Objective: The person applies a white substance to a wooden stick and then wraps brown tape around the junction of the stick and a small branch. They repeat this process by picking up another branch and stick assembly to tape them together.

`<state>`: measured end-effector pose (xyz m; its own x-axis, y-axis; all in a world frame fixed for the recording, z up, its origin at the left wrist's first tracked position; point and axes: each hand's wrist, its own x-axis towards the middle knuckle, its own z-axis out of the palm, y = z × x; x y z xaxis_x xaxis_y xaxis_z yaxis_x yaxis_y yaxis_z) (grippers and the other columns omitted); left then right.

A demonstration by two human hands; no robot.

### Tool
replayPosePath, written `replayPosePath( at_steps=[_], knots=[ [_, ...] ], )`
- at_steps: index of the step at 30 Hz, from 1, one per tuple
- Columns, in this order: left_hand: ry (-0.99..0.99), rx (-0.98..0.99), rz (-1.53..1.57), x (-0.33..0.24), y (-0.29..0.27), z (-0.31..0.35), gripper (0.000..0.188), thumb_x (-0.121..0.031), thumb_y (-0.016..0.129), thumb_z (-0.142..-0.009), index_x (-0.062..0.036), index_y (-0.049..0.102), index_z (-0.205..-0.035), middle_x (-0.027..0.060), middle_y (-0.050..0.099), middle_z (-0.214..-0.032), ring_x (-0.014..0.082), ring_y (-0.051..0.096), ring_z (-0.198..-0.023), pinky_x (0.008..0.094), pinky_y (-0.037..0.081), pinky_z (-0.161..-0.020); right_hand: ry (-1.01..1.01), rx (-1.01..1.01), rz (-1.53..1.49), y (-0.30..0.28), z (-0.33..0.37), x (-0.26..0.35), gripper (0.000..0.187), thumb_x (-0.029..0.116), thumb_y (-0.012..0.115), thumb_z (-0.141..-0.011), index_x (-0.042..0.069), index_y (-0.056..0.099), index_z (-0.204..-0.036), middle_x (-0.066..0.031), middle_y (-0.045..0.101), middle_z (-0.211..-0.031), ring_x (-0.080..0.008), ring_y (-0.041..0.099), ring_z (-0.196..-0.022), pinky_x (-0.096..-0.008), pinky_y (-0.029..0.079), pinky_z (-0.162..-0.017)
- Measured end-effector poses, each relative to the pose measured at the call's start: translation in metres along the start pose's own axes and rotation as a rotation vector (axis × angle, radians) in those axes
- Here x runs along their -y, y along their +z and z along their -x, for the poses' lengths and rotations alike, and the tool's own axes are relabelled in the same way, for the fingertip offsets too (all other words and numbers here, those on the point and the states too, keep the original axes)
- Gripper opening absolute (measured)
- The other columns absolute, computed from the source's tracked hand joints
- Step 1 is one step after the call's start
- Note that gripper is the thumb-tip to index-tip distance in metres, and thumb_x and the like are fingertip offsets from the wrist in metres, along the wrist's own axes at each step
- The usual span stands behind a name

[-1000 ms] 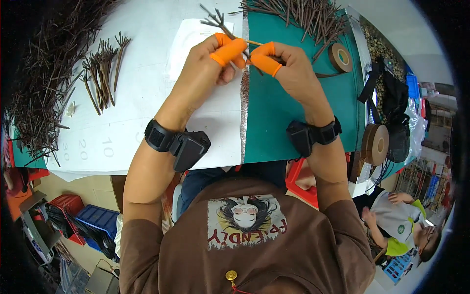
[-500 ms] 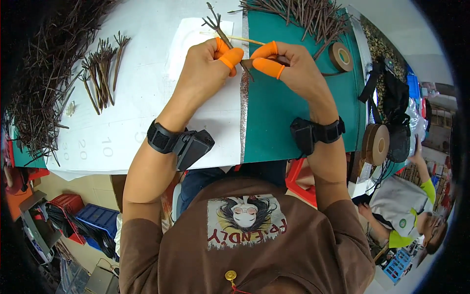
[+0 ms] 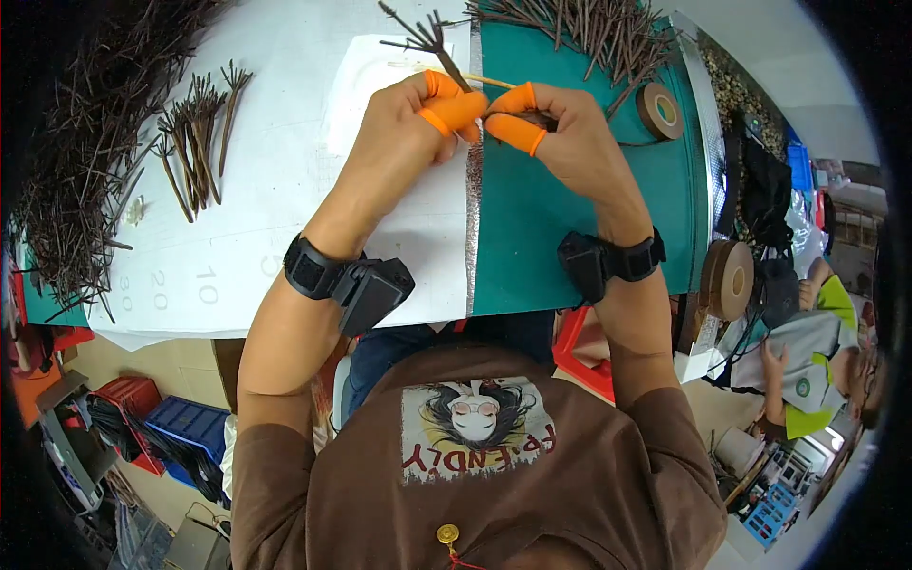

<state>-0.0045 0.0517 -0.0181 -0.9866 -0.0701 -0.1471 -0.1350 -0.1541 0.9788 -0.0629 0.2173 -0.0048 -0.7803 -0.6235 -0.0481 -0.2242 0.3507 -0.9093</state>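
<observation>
My left hand [image 3: 404, 128] and my right hand [image 3: 575, 128] meet above the seam between the white sheet and the green mat, with orange covers on thumbs and forefingers. Pinched in the left is a dark brown branched twig [image 3: 443, 55], its forked tip pointing up and left. Its lower end is hidden by the fingers. The right fingers close at the stem on a brown tape, largely covered there; a thin strip [image 3: 646, 143] runs from behind that hand to a brown tape roll [image 3: 659, 111]. Behind the fingertips lies a thin yellowish stick [image 3: 489, 82].
A large heap of dark twigs [image 3: 71, 161] covers the far left. Several branched twigs [image 3: 195, 133] lie beside it. Short brown sticks [image 3: 598, 33] are piled at the back right. Larger brown rolls [image 3: 731, 280] stand at the mat's right edge. Another person [image 3: 807, 356] is at the right.
The twig has turned in my left fingers, its forks now spread further left and its lower end hidden. My hands have drawn slightly closer together. The person at the right has shifted.
</observation>
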Motion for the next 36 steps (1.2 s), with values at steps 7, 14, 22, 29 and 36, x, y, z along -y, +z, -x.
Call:
replayPosePath(
  at_steps=[7, 14, 22, 29, 36],
  knots=[
    [0.085, -0.037, -0.191, 0.006, -0.001, -0.003, 0.018, -0.017, 0.059, -0.079, 0.0006, 0.057, -0.077, 0.0034, 0.056, -0.061, 0.0049, 0.042, -0.047, 0.0187, 0.032, -0.043, -0.061, -0.007, 0.013, -0.006, -0.002, -0.008, 0.015, 0.009, 0.06, -0.077, 0.0, 0.061, -0.089, 0.0017, 0.056, -0.07, -0.0029, 0.048, -0.063, -0.0168, 0.037, -0.054],
    [0.017, 0.009, -0.142, -0.001, -0.003, -0.002, 0.017, -0.017, 0.057, -0.08, 0.0, 0.056, -0.078, 0.0011, 0.055, -0.06, 0.005, 0.043, -0.05, 0.0186, 0.032, -0.044, -0.036, 0.023, 0.037, -0.018, -0.004, -0.01, 0.015, 0.012, 0.059, -0.078, 0.001, 0.061, -0.089, 0.001, 0.057, -0.071, -0.0033, 0.05, -0.064, -0.0163, 0.039, -0.057],
    [-0.065, 0.027, -0.11, -0.006, -0.005, -0.001, 0.015, -0.017, 0.054, -0.082, -0.0021, 0.056, -0.081, 0.0002, 0.053, -0.061, 0.0029, 0.04, -0.048, 0.0166, 0.028, -0.044, -0.053, 0.088, 0.047, -0.029, -0.001, -0.008, 0.019, 0.008, 0.062, -0.075, 0.001, 0.06, -0.092, -0.0009, 0.059, -0.078, -0.0057, 0.052, -0.068, -0.0173, 0.043, -0.063],
    [-0.111, 0.209, 0.079, -0.004, -0.012, -0.001, 0.013, -0.015, 0.051, -0.083, -0.0027, 0.055, -0.083, -0.0005, 0.052, -0.06, 0.0025, 0.037, -0.047, 0.0159, 0.027, -0.044, -0.288, 0.08, 0.262, -0.052, 0.006, -0.009, 0.023, 0.009, 0.063, -0.075, 0.002, 0.059, -0.096, -0.0052, 0.06, -0.086, -0.0118, 0.056, -0.078, -0.023, 0.045, -0.071],
    [0.018, 0.195, -0.054, -0.004, -0.007, 0.003, 0.01, -0.013, 0.05, -0.083, -0.0036, 0.054, -0.083, -0.0007, 0.051, -0.063, 0.0025, 0.035, -0.047, 0.0157, 0.025, -0.043, -0.163, -0.062, 0.297, -0.069, 0.028, -0.011, 0.025, 0.008, 0.062, -0.074, 0.006, 0.06, -0.099, -0.0036, 0.058, -0.095, -0.0137, 0.053, -0.086, -0.0259, 0.043, -0.076]
  ],
)
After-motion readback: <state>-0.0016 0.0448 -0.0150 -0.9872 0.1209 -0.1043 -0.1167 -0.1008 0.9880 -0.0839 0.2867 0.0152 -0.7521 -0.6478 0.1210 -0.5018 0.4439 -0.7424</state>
